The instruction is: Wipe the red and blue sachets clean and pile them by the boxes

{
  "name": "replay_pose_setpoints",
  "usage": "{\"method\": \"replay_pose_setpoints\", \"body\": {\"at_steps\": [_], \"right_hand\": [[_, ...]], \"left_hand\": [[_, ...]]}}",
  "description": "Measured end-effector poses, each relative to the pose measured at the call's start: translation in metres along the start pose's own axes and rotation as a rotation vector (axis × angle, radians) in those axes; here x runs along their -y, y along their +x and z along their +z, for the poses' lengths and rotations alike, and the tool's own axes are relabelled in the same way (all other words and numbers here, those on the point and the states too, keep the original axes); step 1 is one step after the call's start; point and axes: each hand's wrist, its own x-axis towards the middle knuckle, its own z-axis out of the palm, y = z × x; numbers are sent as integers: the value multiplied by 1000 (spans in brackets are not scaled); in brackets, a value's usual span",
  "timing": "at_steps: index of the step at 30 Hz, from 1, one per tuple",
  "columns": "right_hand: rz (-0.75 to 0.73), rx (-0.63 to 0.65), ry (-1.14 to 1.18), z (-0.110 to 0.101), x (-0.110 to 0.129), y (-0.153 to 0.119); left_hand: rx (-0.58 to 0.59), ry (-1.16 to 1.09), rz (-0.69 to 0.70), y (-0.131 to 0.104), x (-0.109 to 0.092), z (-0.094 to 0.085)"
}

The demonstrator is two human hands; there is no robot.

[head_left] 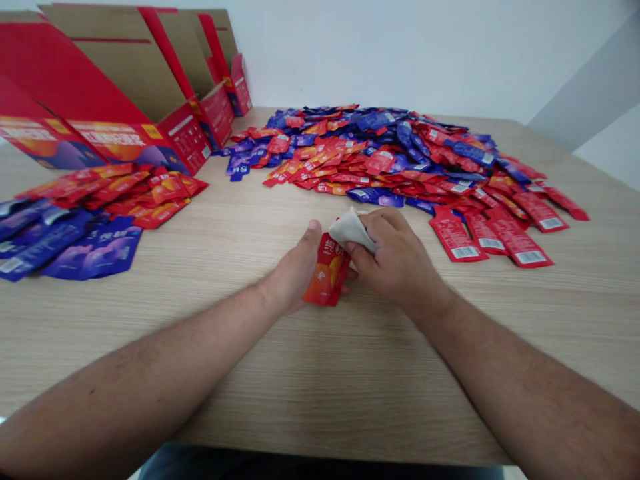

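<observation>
A red sachet [325, 277] with orange fruit print and white lettering lies face up in my left hand [295, 270], whose thumb runs along its left edge and whose fingertips show beyond its right side. My right hand [393, 250] is closed on a folded white cloth [354, 230]. The cloth covers the sachet's top right corner; whether it presses on the sachet I cannot make out. Both hands are just above the table, at the middle of the view.
Beyond my hands a wide heap of red and blue sachets [380, 150] spreads over the wooden table [320, 373]. To the left lie a stack of red sachets [165, 190] and a stack of blue sachets [95, 247]. Several open cardboard boxes [120, 133] stand behind those. A white wall [400, 53] rises behind.
</observation>
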Motion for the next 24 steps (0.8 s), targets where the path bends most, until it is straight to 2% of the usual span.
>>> {"method": "replay_pose_setpoints", "body": {"at_steps": [4, 9, 18, 21, 24], "right_hand": [[-90, 81, 44, -1, 1, -1], [7, 7, -27, 1, -11, 1], [-11, 25, -22, 1, -10, 0], [-95, 91, 2, 0, 1, -2], [-235, 257, 93, -1, 12, -6]], "left_hand": [[-1, -81, 25, 0, -2, 1], [-19, -91, -22, 0, -8, 2], [-122, -170, 13, 8, -6, 7], [-204, -177, 80, 9, -6, 7], [-224, -189, 71, 8, -11, 7]]}}
